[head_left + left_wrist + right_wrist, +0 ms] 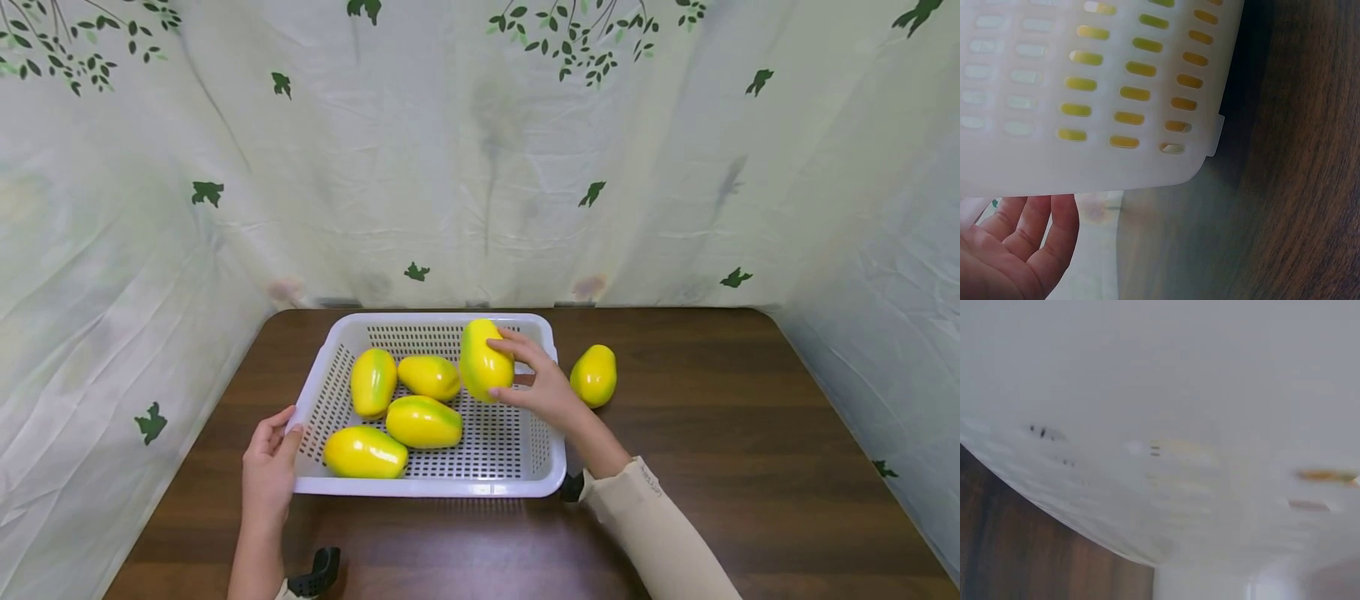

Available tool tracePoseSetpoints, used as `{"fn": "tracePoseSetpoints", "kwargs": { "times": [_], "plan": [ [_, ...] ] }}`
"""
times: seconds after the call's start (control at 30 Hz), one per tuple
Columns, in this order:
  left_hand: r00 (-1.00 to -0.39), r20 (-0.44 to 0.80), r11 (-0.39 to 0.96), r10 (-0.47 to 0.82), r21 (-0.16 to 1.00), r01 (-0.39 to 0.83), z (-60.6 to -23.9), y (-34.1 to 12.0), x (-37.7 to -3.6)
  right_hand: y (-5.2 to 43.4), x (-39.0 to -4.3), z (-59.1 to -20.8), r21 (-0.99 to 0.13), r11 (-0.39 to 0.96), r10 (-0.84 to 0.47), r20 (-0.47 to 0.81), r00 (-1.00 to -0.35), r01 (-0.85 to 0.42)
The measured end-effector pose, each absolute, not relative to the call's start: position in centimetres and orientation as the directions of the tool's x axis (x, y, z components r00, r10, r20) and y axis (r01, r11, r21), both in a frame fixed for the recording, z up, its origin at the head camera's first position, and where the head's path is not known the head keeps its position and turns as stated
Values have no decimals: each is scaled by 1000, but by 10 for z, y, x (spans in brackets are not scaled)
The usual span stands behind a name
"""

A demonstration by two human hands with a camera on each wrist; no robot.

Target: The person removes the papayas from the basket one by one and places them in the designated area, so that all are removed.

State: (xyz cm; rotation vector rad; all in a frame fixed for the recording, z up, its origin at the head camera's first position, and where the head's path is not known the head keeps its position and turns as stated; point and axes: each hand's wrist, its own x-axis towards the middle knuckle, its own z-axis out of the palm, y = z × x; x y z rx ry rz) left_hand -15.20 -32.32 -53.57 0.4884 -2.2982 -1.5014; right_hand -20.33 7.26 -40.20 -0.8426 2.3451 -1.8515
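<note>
My right hand [546, 390] holds a glossy yellow-green mango [480, 360] over the right part of a white perforated plastic basket [427, 488], thumb and fingers pinching it from the right. At the basket's left rim, my left hand [268, 467] grips the edge, thumb on top. The left wrist view shows the fingers [1063, 225] of that hand at the rim, below the slotted wall. Several more mangoes lie inside, among them one standing lengthwise [372, 383] at the left and one near the front [366, 452]. The right wrist view is filled by the basket's blurred wall [1116, 381].
Another mango [594, 377] sits on the brown wooden table [720, 467], just right of the basket, beyond my right forearm. A pale curtain with leaf prints [450, 167] hangs behind the table's far edge and along both sides.
</note>
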Motion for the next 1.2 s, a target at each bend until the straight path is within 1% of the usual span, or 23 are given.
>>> {"fn": "tracePoseSetpoints", "kwargs": {
  "times": [0.1, 0.2, 0.3, 0.37, 0.5, 0.7, 0.83, 0.97, 1.07, 1.2],
  "plan": [
    [-889, 91, 371, -450, 924, -93, -528, -320, -149, 79, -194, -389, -902, 122, -400, 338, -852, -415],
    [-898, 80, 360, -432, 928, -91, -521, -318, -146, 86, -190, -385, -900, 116, -364, 356, -861, -421],
    [-894, 87, 364, -440, 927, -88, -524, -319, -148, 94, -188, -386, -900, 97, -332, 374, -866, -426],
    [-884, 95, 369, -459, 925, -92, -533, -322, -151, 99, -187, -389, -899, 71, -312, 392, -865, -433],
    [-879, 105, 374, -465, 923, -87, -540, -325, -153, 111, -185, -394, -902, 60, -262, 399, -879, -427],
    [-887, 92, 367, -453, 926, -91, -534, -323, -151, 130, -181, -404, -905, 80, -181, 400, -899, -418],
    [-881, 89, 378, -465, 920, -107, -533, -322, -150, 144, -179, -410, -916, 90, -126, 379, -917, -391],
    [-889, 86, 363, -450, 927, -94, -525, -319, -147, 159, -177, -417, -921, 115, -78, 364, -928, -371],
    [-901, 85, 352, -426, 933, -79, -517, -316, -145, 171, -179, -426, -923, 129, -49, 359, -932, -362],
    [-900, 89, 354, -426, 932, -75, -517, -316, -145, 188, -184, -443, -930, 129, -17, 344, -939, -343]
  ]
}}
